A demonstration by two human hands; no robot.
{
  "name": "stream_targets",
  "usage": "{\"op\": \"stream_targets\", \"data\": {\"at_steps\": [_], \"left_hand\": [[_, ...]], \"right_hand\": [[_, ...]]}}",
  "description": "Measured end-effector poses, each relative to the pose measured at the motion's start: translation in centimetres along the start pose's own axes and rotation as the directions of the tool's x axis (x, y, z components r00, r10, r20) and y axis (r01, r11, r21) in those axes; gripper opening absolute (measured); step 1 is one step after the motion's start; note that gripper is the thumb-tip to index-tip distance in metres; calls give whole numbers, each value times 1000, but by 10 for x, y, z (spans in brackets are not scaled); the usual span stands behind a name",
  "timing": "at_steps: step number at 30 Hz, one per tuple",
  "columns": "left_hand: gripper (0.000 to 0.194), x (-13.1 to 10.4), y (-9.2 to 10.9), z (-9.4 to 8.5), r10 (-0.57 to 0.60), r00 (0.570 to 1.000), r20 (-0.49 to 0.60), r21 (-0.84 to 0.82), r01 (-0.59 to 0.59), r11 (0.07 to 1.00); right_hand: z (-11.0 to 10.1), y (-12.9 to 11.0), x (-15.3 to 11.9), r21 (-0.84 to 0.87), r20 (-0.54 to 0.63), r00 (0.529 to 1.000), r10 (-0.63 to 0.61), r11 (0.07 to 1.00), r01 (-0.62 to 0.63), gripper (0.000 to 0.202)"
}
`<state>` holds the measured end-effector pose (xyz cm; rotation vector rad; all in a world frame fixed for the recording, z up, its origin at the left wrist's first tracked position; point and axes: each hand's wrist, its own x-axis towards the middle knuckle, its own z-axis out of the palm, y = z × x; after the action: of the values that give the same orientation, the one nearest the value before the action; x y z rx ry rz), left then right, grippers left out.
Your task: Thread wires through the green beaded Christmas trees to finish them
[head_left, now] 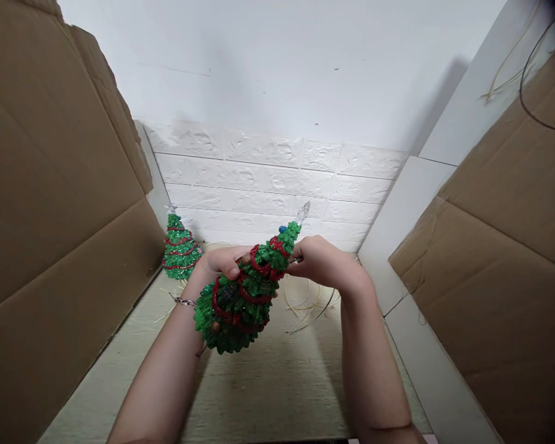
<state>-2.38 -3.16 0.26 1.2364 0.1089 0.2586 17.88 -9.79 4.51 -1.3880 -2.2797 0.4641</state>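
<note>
A green Christmas tree figurine point(263, 287), with red garland, small coloured ornaments and a clear pointed topper, is held tilted over the table, its tip towards the upper right. My left hand point(224, 259) is closed around its far side, thumb on the front. My right hand point(321, 262) is bent in beside the upper part of the tree, fingers pinched together and partly hidden behind it. A small dark thing shows at those fingertips, too little visible to name. Behind my left wrist stands a second, similar Christmas tree figurine point(179, 250), upright.
Loose pale and dark wires point(312, 305) lie on the table point(268, 394) beyond the held tree. Cardboard sheets point(65, 203) point(504, 246) wall in both sides. A white brick-patterned wall point(268, 179) closes off the back. More wires point(522, 86) hang at the upper right.
</note>
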Motion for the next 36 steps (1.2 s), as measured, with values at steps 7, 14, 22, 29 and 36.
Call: {"op": "stream_targets", "data": {"at_steps": [7,14,22,29,36], "left_hand": [[60,2,1,12,41,999,-36,61,-39,997],[54,-6,-14,25,145,962,-231,-19,-154,988],[55,-7,-11,21,184,956,-230,-21,-194,981],[71,-1,-1,9,200,971,-128,71,-192,979],[83,7,-3,-7,166,978,-130,182,-141,973]], "right_hand": [[-6,1,-3,67,30,997,-68,996,66,25],[-5,1,0,171,-120,985,-122,975,141,23],[-7,-2,0,105,-156,976,-152,980,170,25],[-15,-5,-13,50,-535,837,-113,985,165,15],[0,-8,3,-198,-636,725,-265,964,179,13]]}}
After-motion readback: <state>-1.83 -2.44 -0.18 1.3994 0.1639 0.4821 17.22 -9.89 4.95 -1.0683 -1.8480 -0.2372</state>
